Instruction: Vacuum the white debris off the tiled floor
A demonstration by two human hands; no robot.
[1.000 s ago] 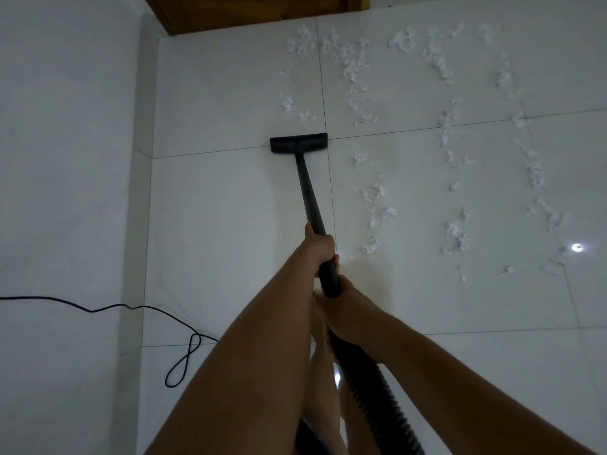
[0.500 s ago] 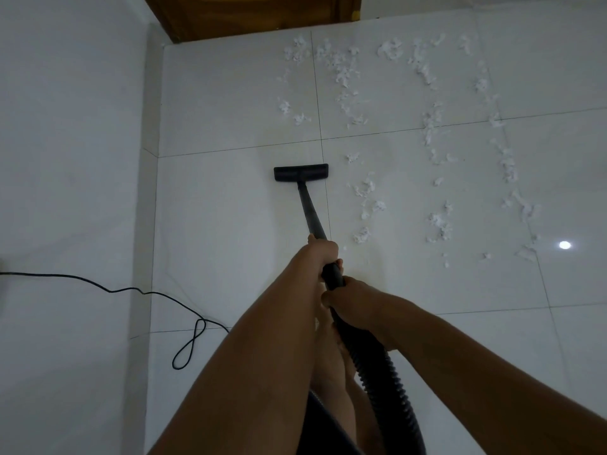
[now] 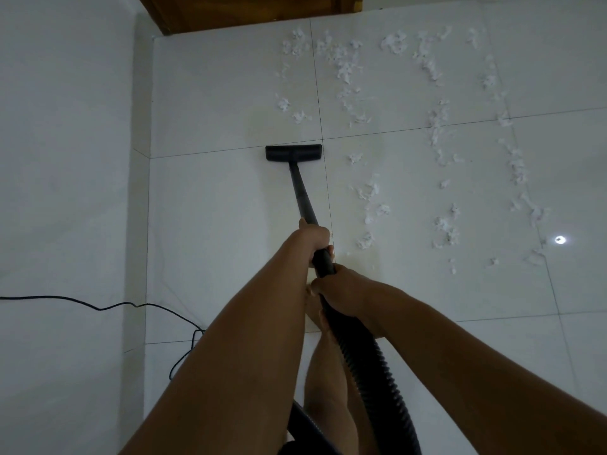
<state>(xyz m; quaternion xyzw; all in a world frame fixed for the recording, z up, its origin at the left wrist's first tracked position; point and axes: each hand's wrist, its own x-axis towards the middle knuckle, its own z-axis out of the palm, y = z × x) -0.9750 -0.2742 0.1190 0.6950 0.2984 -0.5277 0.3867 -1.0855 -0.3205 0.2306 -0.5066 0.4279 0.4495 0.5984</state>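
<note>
A black vacuum wand (image 3: 303,195) runs away from me to a flat black floor head (image 3: 293,153) resting on the white tiled floor (image 3: 213,208), just below a tile joint. My left hand (image 3: 312,236) grips the wand higher up. My right hand (image 3: 341,287) grips it lower, where the ribbed black hose (image 3: 371,372) begins. White debris (image 3: 371,198) lies in ragged strips to the right of the head, and small clumps (image 3: 289,106) sit just beyond the head.
A white wall (image 3: 65,159) runs along the left. A thin black cord (image 3: 98,305) trails from the wall onto the floor and loops near my left arm. A wooden door base (image 3: 249,11) is at the top. My bare legs stand below the hose.
The floor head was drawn back toward me, then pushed forward again to the tile joint. Both hands kept their grip on the wand.
</note>
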